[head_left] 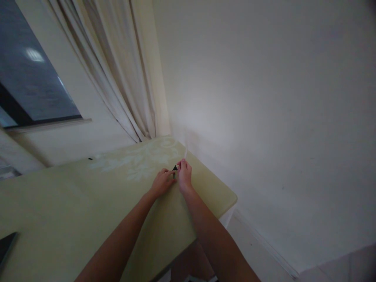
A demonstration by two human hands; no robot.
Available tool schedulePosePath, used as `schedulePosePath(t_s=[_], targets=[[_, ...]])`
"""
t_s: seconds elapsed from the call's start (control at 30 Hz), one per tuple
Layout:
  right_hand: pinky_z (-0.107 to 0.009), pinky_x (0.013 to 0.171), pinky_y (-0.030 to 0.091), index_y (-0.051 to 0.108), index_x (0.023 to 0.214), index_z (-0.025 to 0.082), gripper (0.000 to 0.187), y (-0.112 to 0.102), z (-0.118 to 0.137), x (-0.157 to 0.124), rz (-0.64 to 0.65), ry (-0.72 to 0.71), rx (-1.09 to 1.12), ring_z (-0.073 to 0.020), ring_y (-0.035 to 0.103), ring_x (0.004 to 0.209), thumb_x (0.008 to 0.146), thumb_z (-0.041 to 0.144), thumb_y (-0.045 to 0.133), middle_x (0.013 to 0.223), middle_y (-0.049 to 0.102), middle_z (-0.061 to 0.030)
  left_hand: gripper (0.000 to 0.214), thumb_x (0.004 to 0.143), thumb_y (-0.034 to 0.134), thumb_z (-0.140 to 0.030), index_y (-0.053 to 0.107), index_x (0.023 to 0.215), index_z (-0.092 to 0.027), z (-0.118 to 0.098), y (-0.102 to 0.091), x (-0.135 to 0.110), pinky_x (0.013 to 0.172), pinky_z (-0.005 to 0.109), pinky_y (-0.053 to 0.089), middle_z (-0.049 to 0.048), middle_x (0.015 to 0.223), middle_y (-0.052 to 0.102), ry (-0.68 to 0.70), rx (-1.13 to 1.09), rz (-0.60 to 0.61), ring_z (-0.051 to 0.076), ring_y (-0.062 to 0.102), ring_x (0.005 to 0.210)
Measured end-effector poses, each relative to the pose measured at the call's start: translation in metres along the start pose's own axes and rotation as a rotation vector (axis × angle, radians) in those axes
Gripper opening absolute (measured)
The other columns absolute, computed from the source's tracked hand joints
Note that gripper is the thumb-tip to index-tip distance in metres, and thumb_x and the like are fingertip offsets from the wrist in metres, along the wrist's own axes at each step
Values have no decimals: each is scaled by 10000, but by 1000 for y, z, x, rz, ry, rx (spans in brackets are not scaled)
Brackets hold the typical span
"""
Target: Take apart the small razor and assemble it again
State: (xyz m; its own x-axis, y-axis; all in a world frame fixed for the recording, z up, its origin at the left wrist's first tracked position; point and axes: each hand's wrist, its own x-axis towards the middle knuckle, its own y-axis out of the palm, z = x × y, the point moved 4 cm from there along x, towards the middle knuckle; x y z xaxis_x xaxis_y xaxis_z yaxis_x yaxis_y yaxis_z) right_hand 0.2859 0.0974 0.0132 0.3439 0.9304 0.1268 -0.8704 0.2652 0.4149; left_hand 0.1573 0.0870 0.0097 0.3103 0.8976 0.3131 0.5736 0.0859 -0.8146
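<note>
Above the green tabletop (96, 211), my two hands meet near its far right end. My left hand (163, 182) has thumb and fingers closed around a small black object (175, 168), which has a thin dark part below it. What kind of object it is, I cannot make out at this size. Close against it, my right hand (185, 174) is closed in a pinch with its fingertips at the object's upper side. Anything inside that pinch is hidden. A pale, thin strip (185, 152) shows just above the right hand, and I cannot tell whether the hand touches it.
A tiny black piece (90, 158) lies by the table's far edge. At the lower left is the corner of a dark flat object (6, 244). A white wall (264, 117) runs along the right, with a beige curtain (117, 66) and a window (35, 66) behind the table.
</note>
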Motion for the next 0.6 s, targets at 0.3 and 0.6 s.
schedulePosePath(t_s=[0.3,0.6], targets=[[-240,506,310,601,783,199,455,21,0,-26,282,-78,-230,-117,394,514,989,570,439,581,428,58,250,836,744,-382,665,986,-198,8,-37,-50,757,337,518,66,1011,678,-10,-21,-99,212,641,821],[-238,600,363,651,832,181,284,58,-7,-95,737,-192,-482,-127,497,633,939,443,626,692,588,23,177,923,670,-368,652,1034,-231,17,-81,-132,745,340,531,51,952,705,7,154,-525,231,667,832]])
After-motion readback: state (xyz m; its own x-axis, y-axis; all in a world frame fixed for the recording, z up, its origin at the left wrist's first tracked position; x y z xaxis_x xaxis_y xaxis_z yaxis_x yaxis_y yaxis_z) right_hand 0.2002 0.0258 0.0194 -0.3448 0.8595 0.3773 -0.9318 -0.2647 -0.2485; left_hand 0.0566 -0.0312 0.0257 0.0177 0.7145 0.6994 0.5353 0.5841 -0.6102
